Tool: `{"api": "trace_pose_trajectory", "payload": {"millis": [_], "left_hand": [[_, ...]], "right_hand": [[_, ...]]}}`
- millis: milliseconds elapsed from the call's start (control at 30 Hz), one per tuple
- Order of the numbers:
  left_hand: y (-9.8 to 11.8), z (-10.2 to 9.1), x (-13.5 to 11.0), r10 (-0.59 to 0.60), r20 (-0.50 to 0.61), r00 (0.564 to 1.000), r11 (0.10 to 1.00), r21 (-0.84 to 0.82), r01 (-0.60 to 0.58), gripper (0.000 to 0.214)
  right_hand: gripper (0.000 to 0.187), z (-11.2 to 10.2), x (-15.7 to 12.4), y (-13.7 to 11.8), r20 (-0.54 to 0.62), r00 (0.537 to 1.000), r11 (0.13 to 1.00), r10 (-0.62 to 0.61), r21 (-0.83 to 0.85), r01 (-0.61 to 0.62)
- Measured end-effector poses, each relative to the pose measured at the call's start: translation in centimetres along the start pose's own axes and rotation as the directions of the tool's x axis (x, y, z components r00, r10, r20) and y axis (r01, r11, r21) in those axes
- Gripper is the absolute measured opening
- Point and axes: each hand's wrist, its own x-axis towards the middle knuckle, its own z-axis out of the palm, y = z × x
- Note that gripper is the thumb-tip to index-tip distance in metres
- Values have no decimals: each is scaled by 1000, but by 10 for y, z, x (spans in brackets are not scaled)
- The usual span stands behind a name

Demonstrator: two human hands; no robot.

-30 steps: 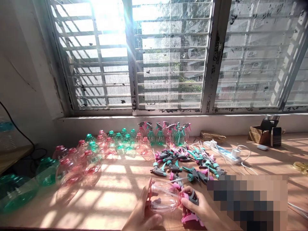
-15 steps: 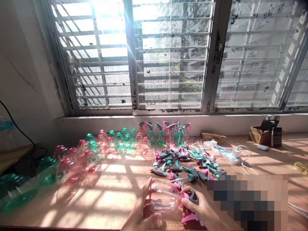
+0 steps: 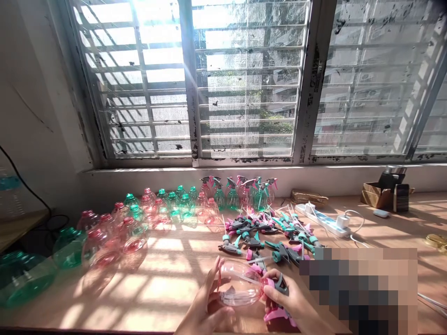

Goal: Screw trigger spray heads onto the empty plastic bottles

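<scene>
A clear pink spray bottle lies on its side in the air between my hands, its base to the left. My left hand is wrapped round the base end. At the neck, my right hand grips the pink collar of a grey and pink trigger spray head, whose trigger points down toward me. A pale dip tube runs inside the bottle. Just beyond my hands lies a pile of loose trigger spray heads in grey with pink or teal parts.
Open pink and green bottles stand in rows at the left. Several bottles with spray heads fitted stand by the wall. A white power strip, a cardboard box and a phone are at the right.
The pink bottle has turned slightly about its long axis between my hands. Both hands keep nearly the same place and grip.
</scene>
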Motion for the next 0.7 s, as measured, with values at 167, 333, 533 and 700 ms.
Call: {"api": "trace_pose_trajectory", "payload": {"millis": [167, 333, 533, 700], "left_hand": [[3, -1, 1, -29, 52, 998, 994, -109, 34, 100], [-7, -7, 1, -42, 18, 999, 997, -58, 43, 98], [-14, -9, 2, -46, 25, 999, 993, -110, 49, 99], [-1, -5, 1, -66, 73, 995, 987, -144, 76, 89]], "right_hand": [[55, 3, -1, 0, 55, 998, 1000, -15, -5, 15], [53, 3, -1, -5, 31, 999, 1000, 12, 1, -12], [54, 3, -2, -3, 42, 999, 1000, -5, 24, 4], [55, 3, -3, -1, 47, 999, 1000, -14, -20, 15]]}}
